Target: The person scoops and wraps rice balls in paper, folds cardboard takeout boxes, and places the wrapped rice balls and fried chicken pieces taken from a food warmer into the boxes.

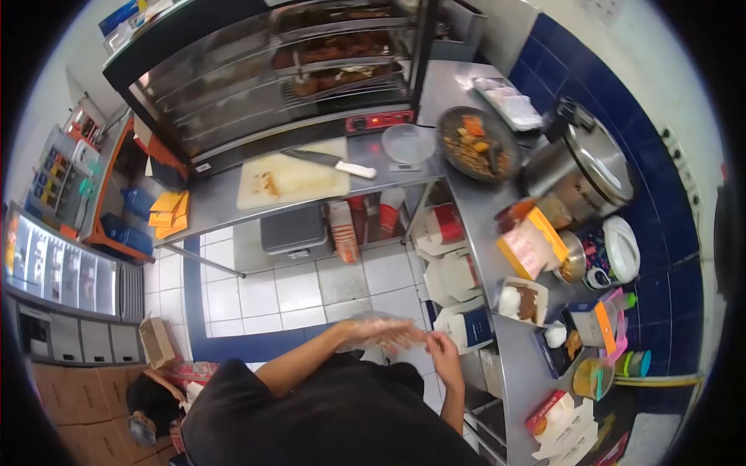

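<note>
A clear plastic glove (365, 325) covers my left hand (385, 332), which is stretched out flat in front of my body with its fingers extended. My bare right hand (444, 359) is at the left fingertips, thumb and fingers pinched together on the end of the glove. Both hands are over the floor, between my body and the steel counters. Beyond them, a knife (330, 161) with a white handle lies across a stained cutting board (294, 182).
A heated display case (256, 85) stands behind the board. On the right counter are a pan of food (475, 144), a large steel cooker (583, 163), an open box (522, 301) with rice and several food boxes. Another person (155, 396) is at lower left.
</note>
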